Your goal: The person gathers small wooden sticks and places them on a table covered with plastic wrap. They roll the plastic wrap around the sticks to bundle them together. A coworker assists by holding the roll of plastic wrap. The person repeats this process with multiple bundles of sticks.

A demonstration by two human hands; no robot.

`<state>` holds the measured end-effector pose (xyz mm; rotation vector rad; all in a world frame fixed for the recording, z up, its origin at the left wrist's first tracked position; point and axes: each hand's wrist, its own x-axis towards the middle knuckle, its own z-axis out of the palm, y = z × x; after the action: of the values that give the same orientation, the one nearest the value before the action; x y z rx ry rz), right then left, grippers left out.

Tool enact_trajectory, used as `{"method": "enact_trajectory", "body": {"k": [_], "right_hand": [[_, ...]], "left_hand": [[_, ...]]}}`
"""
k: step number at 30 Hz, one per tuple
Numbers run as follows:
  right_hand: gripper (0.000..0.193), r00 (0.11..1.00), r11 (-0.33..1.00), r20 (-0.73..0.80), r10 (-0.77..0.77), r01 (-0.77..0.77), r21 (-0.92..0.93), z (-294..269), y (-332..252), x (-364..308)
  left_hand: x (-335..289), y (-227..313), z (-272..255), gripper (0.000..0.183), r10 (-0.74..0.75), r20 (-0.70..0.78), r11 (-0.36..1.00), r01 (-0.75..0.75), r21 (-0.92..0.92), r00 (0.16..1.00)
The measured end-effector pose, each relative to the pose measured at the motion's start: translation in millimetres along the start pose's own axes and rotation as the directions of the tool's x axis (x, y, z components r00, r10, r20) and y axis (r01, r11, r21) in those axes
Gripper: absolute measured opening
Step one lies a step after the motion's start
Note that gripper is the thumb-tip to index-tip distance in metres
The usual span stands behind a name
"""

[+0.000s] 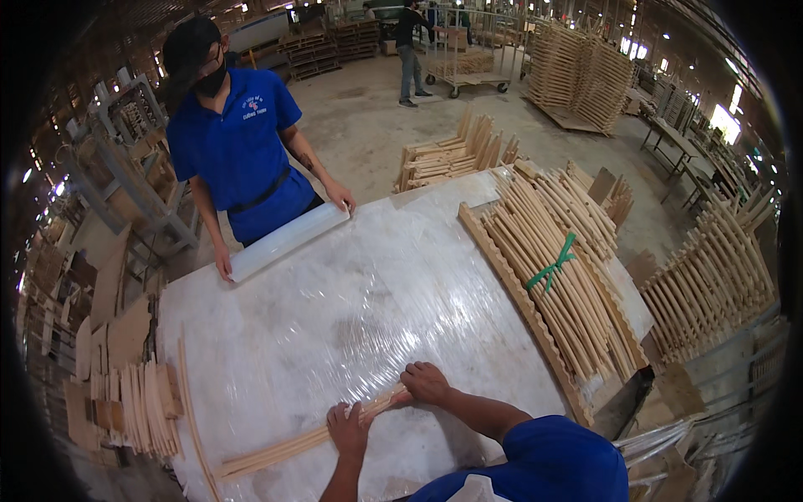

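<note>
A small bundle of slim wooden sticks (276,453) lies near the table's front edge, its right end under clear plastic film (360,322). My left hand (349,427) is closed over the bundle, fingers bent across the sticks. My right hand (425,382) is closed at the bundle's right end, where film is gathered around the wood; its fingertips are partly hidden. The film stretches over the table to a roll (288,243), held at both ends by a co-worker in a blue shirt (238,134) across the table.
On the table's right, a wavy-edged wooden rack (527,322) holds many sticks (548,276) with a green tie (552,266) across them. A long thin strip (194,418) lies at the left edge. Stick stacks (456,155) stand around the table; another person (410,54) is by a cart.
</note>
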<state>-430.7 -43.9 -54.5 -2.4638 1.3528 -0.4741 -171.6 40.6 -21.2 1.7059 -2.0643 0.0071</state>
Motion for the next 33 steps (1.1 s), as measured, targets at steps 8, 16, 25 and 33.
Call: {"method": "enact_trajectory", "body": {"k": [8,16,25,33], "right_hand": [[0.063,0.945,0.999,-0.326,-0.032,0.032,-0.005,5,-10,10],[0.079,0.997,0.998,0.069,0.039,-0.043,0.047,-16,1,34],[0.083,0.995,0.997,-0.065,0.070,-0.072,-0.022,-2,-11,48],[0.074,0.994,0.986,-0.104,-0.018,0.000,-0.165,5,11,60]], "left_hand": [[39,-12,7,0.047,-0.136,0.176,0.989,0.143,-0.026,0.975],[51,-11,9,0.057,0.101,-0.047,0.995,-0.101,-0.004,0.994],[69,-49,19,0.061,0.185,-0.042,0.981,-0.187,-0.056,0.982],[71,-48,35,0.071,0.162,0.070,0.986,-0.165,0.039,0.984]]}}
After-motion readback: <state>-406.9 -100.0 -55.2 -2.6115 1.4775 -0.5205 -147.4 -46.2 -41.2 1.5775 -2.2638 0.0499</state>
